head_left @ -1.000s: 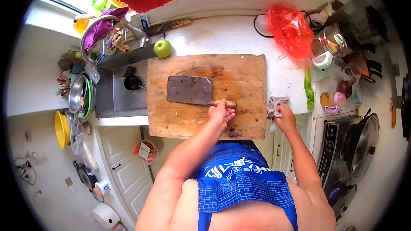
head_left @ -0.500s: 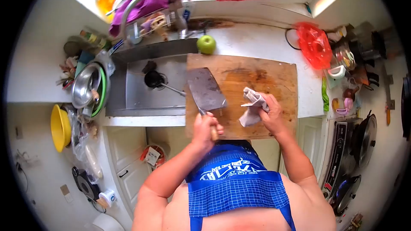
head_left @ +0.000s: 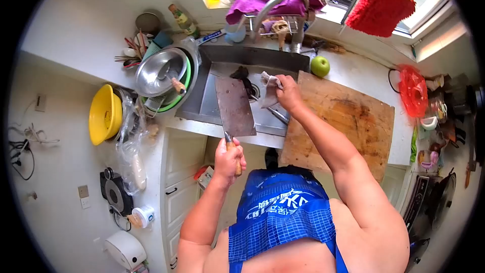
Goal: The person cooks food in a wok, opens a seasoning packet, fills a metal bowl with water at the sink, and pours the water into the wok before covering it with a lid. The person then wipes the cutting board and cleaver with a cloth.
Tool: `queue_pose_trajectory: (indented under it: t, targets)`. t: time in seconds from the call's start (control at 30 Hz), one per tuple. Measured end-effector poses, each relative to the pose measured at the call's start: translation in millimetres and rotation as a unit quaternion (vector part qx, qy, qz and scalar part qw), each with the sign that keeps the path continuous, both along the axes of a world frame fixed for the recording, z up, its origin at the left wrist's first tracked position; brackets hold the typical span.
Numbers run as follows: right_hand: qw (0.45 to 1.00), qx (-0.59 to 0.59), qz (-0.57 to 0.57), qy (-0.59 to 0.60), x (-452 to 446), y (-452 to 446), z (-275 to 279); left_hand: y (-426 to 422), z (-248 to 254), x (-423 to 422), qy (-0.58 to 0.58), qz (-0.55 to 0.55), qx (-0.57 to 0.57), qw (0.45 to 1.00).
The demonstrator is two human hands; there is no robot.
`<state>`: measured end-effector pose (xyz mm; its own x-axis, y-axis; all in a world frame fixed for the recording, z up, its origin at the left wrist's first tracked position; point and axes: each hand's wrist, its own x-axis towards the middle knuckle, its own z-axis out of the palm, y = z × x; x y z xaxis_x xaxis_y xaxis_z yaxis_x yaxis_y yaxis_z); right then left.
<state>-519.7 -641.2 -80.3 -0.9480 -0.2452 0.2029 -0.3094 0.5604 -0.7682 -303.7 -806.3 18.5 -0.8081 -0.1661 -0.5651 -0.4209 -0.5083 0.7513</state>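
Note:
A broad cleaver (head_left: 235, 106) is gripped by its wooden handle in my left hand (head_left: 230, 159), blade pointing away from me over the near edge of the sink (head_left: 204, 106). My right hand (head_left: 289, 93) is closed on a pale, crumpled cloth (head_left: 270, 88), held above the sink's right part, a little apart from the blade. Below the cloth, the drain and a dark object beside it are partly covered by the blade and the cloth. The wooden cutting board (head_left: 348, 116) lies right of the sink, under my right forearm.
A green apple (head_left: 320, 66) sits behind the board. The curved faucet (head_left: 262, 12) rises at the sink's back, beside a purple cloth (head_left: 273, 2). Left stand metal bowls (head_left: 160, 71) and a yellow basin (head_left: 105, 115). A red plastic bag (head_left: 413, 91) is at right.
The view has turned left. Both hands have moved from the cutting board to the sink, the left carrying the cleaver and the right carrying the cloth.

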Motion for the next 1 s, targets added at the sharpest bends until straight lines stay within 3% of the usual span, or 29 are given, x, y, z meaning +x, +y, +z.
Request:
queue_pose_trajectory:
  t: [0.03, 0.1, 0.17, 0.23, 0.3, 0.37, 0.43, 0.5, 0.57, 0.6, 0.67, 0.7, 0.8, 0.87, 0.93, 1.0]
  targets:
    - [1.000, -0.001, 0.004, 0.002, 3, -11, 19, -5, -2, 2, 0.000, 0.007, 0.008, 1.000]
    - [0.985, -0.043, 0.140, 0.096, 24, -33, 53, -11, -2, 2, -0.002, 0.021, 0.025, 0.999]
    - [0.949, -0.019, 0.294, 0.114, 38, -51, 65, -14, -3, 2, -0.007, -0.004, 0.015, 1.000]
    - [0.951, 0.024, 0.290, 0.109, 25, -54, 31, -15, -2, 3, -0.010, -0.012, 0.008, 1.000]
    - [0.965, 0.231, 0.107, -0.063, 0, -37, 18, -18, -2, 3, -0.009, -0.017, -0.002, 1.000]
    - [0.979, 0.183, 0.084, -0.009, -5, -23, 10, -24, -5, 2, 0.008, -0.013, -0.010, 1.000]
    - [0.984, 0.070, 0.127, 0.105, 15, -9, 42, -26, -7, -2, 0.010, -0.006, -0.007, 1.000]
    - [0.964, 0.107, 0.192, 0.147, 47, -14, 50, -27, -10, -11, 0.017, -0.003, -0.006, 1.000]
    - [0.933, 0.072, 0.297, 0.189, 79, -17, 50, -24, -13, -20, 0.030, -0.026, -0.025, 0.999]
    - [0.936, 0.075, 0.289, 0.188, 78, -12, 42, -21, -12, -24, 0.039, -0.040, -0.058, 0.997]
    - [0.969, 0.191, 0.157, -0.004, 76, 4, 21, -21, -7, -27, 0.037, -0.039, -0.043, 0.998]
    - [0.971, 0.194, 0.137, -0.009, 72, 21, 21, -19, -4, -32, 0.033, -0.034, -0.027, 0.998]
    - [0.995, -0.004, 0.088, 0.052, 66, 105, 27, -14, -2, -34, 0.028, -0.058, -0.062, 0.996]
    - [0.995, -0.058, -0.022, 0.083, 73, 170, 46, -12, -8, -37, 0.033, -0.089, -0.062, 0.994]
    - [0.980, 0.028, -0.148, 0.134, 79, 254, 42, -8, -16, -36, 0.020, -0.081, -0.098, 0.992]
    - [0.945, 0.030, -0.303, 0.121, 87, 332, 28, 1, -17, -35, -0.002, -0.087, -0.101, 0.991]
